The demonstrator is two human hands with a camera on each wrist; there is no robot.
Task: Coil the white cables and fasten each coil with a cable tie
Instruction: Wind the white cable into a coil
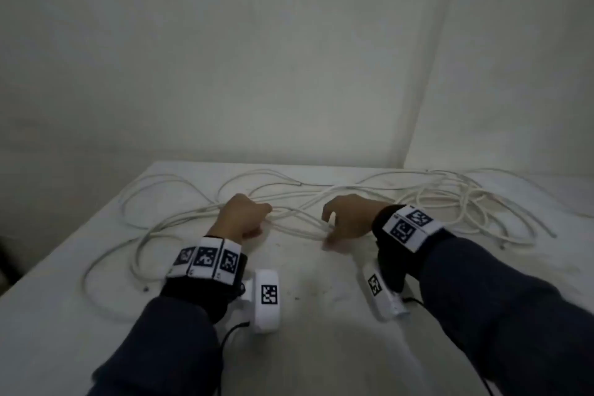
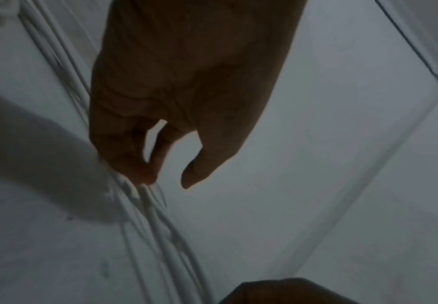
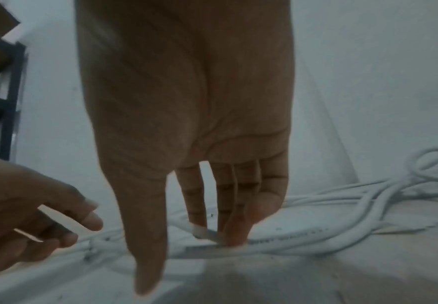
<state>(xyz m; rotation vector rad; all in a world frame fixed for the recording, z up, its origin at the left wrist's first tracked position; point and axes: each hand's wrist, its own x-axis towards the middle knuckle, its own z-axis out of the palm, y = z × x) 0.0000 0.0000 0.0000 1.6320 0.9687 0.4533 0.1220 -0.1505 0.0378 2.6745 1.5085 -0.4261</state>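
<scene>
Several long white cables lie in loose loops across the white table, and a tangled pile sits at the right. My left hand is over the bundle with its fingers curled onto the strands. In the left wrist view its fingertips sit on the cables and the thumb stands apart. My right hand is a little to the right. Its straight fingers press down on the cable bundle, thumb spread. I see no cable tie.
White walls close the table at the back and right. The table's left edge drops to a dark floor. A dark shelf frame stands to the left. Bare tabletop lies between my forearms.
</scene>
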